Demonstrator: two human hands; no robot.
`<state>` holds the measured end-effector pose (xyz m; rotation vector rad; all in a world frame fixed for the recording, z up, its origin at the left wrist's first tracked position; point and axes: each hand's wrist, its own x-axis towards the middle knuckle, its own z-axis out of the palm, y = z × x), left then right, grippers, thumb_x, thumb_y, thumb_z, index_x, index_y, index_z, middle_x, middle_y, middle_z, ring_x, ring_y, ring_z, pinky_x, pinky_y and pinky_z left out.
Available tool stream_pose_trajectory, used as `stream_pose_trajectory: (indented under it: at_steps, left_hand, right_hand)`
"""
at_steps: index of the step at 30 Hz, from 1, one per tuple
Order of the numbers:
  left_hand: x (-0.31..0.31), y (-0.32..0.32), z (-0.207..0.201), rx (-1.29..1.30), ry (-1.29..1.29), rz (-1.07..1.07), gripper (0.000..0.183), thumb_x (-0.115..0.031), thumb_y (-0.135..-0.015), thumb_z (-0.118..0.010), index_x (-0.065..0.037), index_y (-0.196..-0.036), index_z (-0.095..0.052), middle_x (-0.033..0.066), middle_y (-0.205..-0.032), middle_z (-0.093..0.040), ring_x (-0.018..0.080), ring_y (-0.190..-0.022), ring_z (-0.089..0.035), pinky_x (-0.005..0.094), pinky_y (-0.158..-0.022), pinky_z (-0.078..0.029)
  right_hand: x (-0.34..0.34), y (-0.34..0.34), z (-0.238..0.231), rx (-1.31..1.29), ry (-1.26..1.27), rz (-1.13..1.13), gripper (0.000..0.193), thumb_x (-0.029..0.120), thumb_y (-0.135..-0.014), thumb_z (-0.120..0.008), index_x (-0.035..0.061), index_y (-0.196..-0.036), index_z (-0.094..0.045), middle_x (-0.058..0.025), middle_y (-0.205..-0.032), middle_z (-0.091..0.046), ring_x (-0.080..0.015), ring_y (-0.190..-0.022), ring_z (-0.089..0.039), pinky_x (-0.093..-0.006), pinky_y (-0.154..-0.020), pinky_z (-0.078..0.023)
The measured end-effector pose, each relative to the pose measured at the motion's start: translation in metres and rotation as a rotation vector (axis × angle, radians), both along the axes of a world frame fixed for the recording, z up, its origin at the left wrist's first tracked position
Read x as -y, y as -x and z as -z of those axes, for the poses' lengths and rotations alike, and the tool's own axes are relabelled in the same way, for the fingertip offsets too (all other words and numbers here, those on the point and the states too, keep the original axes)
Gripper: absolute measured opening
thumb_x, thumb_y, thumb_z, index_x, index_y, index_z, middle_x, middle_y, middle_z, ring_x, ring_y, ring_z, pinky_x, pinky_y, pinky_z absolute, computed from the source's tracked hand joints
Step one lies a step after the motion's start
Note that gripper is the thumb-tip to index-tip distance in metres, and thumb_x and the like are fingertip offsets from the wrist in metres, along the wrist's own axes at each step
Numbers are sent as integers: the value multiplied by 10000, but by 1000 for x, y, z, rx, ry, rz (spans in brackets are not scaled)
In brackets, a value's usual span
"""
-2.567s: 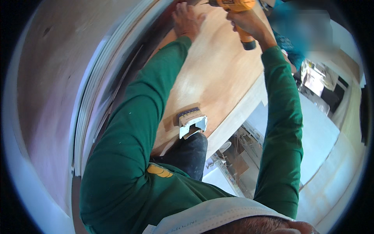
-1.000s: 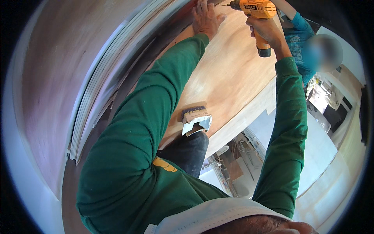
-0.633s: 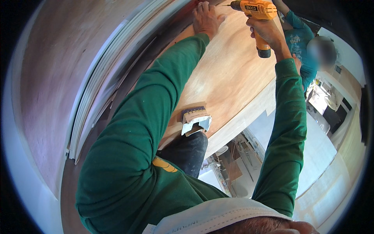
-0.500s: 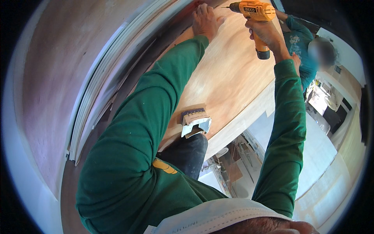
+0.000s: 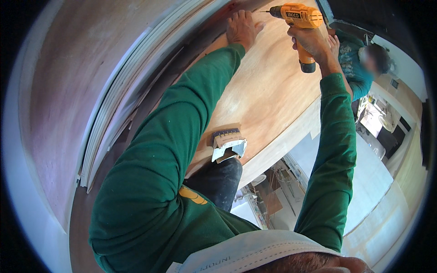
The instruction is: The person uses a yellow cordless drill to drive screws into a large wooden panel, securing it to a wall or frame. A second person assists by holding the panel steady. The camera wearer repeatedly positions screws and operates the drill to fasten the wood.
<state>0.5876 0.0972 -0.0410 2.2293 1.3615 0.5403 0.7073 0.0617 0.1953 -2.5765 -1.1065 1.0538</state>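
My right hand (image 5: pixel 313 44) grips the handle of an orange and black cordless drill (image 5: pixel 302 16) above the far end of a plywood sheet (image 5: pixel 264 95). Its thin bit points left, toward my left hand (image 5: pixel 242 30), and looks clear of the wood. That hand lies flat with fingers stretched at the sheet's far left edge, holding nothing. Nearer to me, a small torn carton (image 5: pixel 230 145) rests on the plywood beside my knee, its open end toward me and a dark ridged strip along its far side.
A co-worker (image 5: pixel 357 61) in a teal top leans in at the far right, one hand near the sheet's edge behind my drill. Long stacked white-edged boards (image 5: pixel 114 86) run along the left. Tools and scraps (image 5: pixel 275 195) lie below the sheet on the right.
The co-worker has shifted, and a hand now shows at the sheet's edge behind my right hand. My hands and the drill sit slightly lower in the picture, their poses nearly the same.
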Motion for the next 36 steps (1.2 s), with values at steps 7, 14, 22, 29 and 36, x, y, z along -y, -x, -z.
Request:
stream_pose_trajectory:
  at_steps: [7, 14, 22, 29, 36]
  left_hand:
    - [-3, 0, -13, -21, 81, 17, 647, -632, -956, -698, -72, -1276, -646, 121, -1241, -656, 302, -1184, -636, 494, -987, -470]
    - [-3, 1, -9, 36, 64, 7, 630, -617, -950, -702, -65, -1248, -643, 122, -1235, -644, 308, -1178, -624, 501, -977, -469]
    - [-3, 3, -13, 19, 83, 8, 633, -613, -939, -700, -69, -1258, -642, 102, -1218, -622, 282, -1186, -613, 476, -988, -471]
    - [-7, 4, -9, 39, 156, 8, 631, -614, -952, -680, -59, -1248, -625, 122, -1232, -620, 310, -1212, -597, 494, -1006, -446]
    - [-7, 2, -11, 106, 213, 35, 638, -615, -943, -687, -54, -1240, -620, 137, -1231, -623, 327, -1198, -600, 503, -1004, -448]
  right_hand:
    - [-5, 7, -14, 241, 173, -98, 307, 475, -900, -637, 210, -969, -778, 50, -739, -735, -128, -817, -726, -513, -1135, -325]
    - [-11, 10, -15, 204, 174, -87, 299, 468, -912, -653, 199, -966, -772, 51, -749, -735, -123, -813, -726, -522, -1152, -309]
    - [9, -6, -15, 16, -145, 78, 273, 270, -905, -753, 60, -1078, -733, -24, -806, -705, -135, -722, -701, -372, -833, -530]
    - [84, 9, 36, 45, -493, 249, 285, 161, -918, -798, -13, -1120, -696, -63, -902, -702, -142, -740, -679, -310, -646, -561]
    - [190, 112, 142, 273, -207, 434, 489, 211, -908, -812, -71, -1213, -554, -316, -1152, -682, -452, -1095, -682, -490, -956, -542]
